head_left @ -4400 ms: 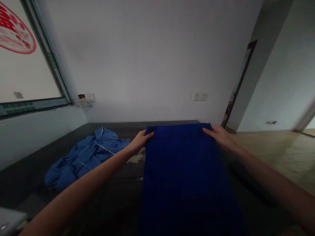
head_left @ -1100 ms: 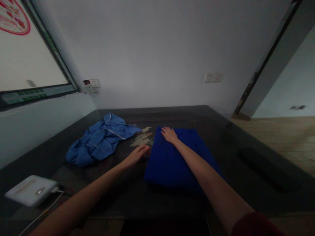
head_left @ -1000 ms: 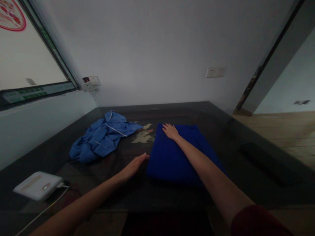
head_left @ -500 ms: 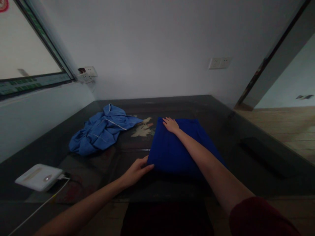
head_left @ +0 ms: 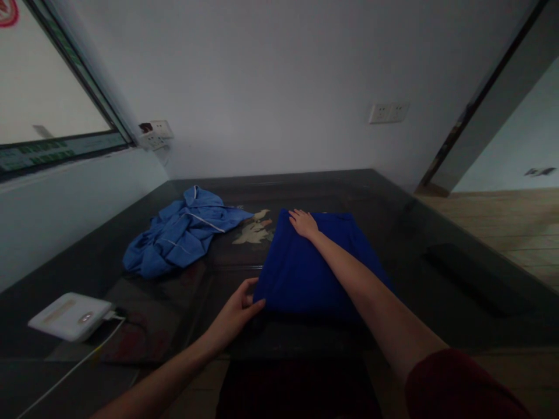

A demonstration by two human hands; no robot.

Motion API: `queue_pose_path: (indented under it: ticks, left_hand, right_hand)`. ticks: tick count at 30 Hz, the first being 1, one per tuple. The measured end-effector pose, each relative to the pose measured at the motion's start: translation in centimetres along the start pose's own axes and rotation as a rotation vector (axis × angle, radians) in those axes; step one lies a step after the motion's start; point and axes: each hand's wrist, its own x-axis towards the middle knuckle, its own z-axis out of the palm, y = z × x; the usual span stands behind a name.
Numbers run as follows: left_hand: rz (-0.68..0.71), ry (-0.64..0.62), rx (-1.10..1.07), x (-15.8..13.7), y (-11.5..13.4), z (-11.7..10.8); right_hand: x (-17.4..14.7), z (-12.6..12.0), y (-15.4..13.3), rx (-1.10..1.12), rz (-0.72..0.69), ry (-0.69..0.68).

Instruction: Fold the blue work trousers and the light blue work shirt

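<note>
Blue cloth (head_left: 297,267) on the dark table (head_left: 393,233)

The left hand (head_left: 238,307) pinches the cloth's near left corner, thumb and finger close. The folded cloth's left side points away, leaning right. The right hand (head_left: 303,223) lies flat, fingers a bit apart, near the far left corner.

Matt blue cloth (head_left: 305,279) on glossy dark tabletop (head_left: 227,317).

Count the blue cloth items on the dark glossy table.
2. A folded dark-blue fabric piece lies under the right hand, its near-left corner at the left hand; a crumpled lighter-blue garment with white piping lies to its left. Any underneath would be hidden.
</note>
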Motion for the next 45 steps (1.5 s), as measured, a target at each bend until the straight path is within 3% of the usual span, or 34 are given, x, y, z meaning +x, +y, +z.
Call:
queue_pose_path:
  ticks: [6,12,15,19,22,27,31,34,42,45]
  left_hand:
    - [0.044,0.112,0.126,-0.9,0.7,-0.9]
    - [0.203,0.201,0.389,-1.0,1.7,-4.2]
    - [0.266,0.096,0.516,-0.7,2.1,-4.7]
    - [0.324,-0.086,0.616,-0.7,2.2,-3.4]
    - [0.325,-0.056,0.582,-0.8,1.8,-2.5]
    - [0.197,0.088,0.350,-0.8,0.8,-1.7]
    - [0.197,0.064,0.156,-0.7,0.7,-0.9]
    - [0.190,0.074,0.162,-0.6,0.4,-0.5]
    - [0.306,0.246,0.280,-0.6,-0.7,0.6]
    - [0.296,0.238,0.258,-0.7,-0.4,0.5]
  right_hand:
    - [0.0,0.0,0.0,-0.003,0.004,0.014]
    - [0.0,0.1,0.1,0.004,0.001,0.020]
    - [0.1,0.2,0.2,0.001,-0.003,0.020]
    - [0.3,0.3,0.2,-0.006,-0.007,0.018]
    - [0.3,0.4,0.3,-0.007,-0.008,0.016]
    - [0.3,0.3,0.2,-0.004,-0.009,0.015]
    - [0.2,0.2,0.1,-0.006,-0.012,0.014]
    - [0.1,0.1,0.1,-0.010,-0.018,0.013]
    - [0.0,0.1,0.0,-0.008,-0.018,0.017]
    - [0.0,0.1,0.0,-0.007,-0.017,0.015]
